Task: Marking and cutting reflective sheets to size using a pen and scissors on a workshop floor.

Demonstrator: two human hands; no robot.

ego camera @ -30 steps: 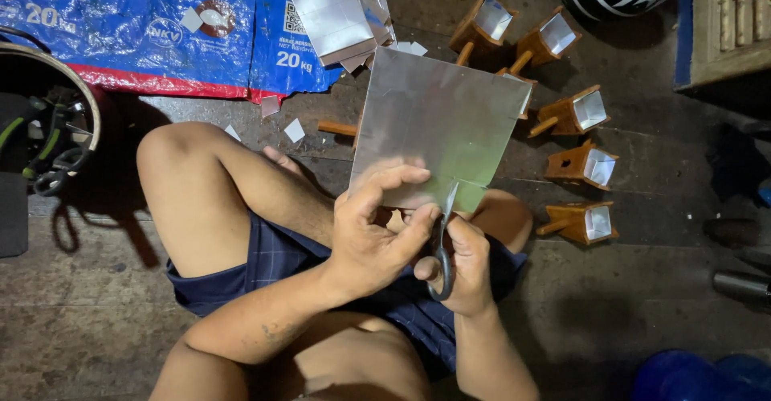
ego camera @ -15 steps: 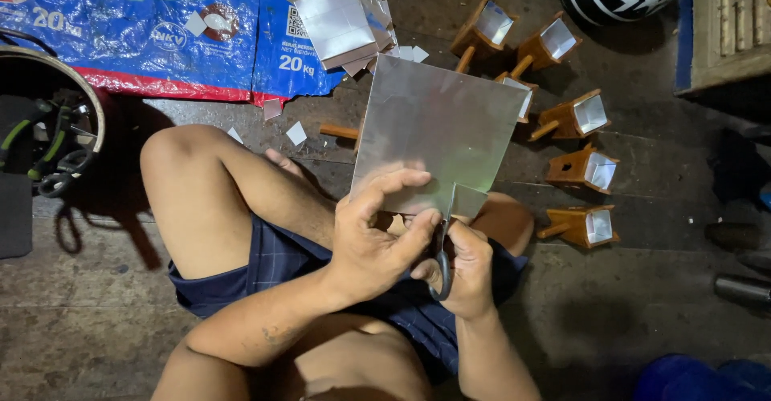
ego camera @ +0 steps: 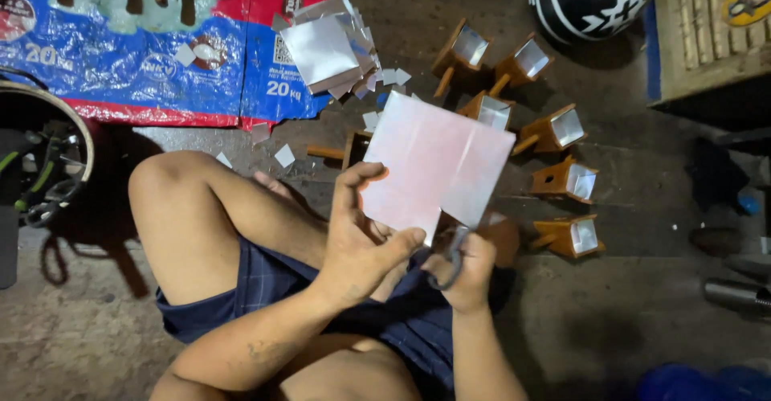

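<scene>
Over the lap in head view, left hand pinching shiny foil sheet at lower edge, right hand closed on scissors cutting into sheet bottom, wooden scoops beyond, foil scraps on blue sack

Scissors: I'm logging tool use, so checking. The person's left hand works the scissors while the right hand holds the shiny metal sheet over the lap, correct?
The hands are swapped. In the head view, the right hand works the scissors, while the left hand holds the shiny metal sheet over the lap.
</scene>
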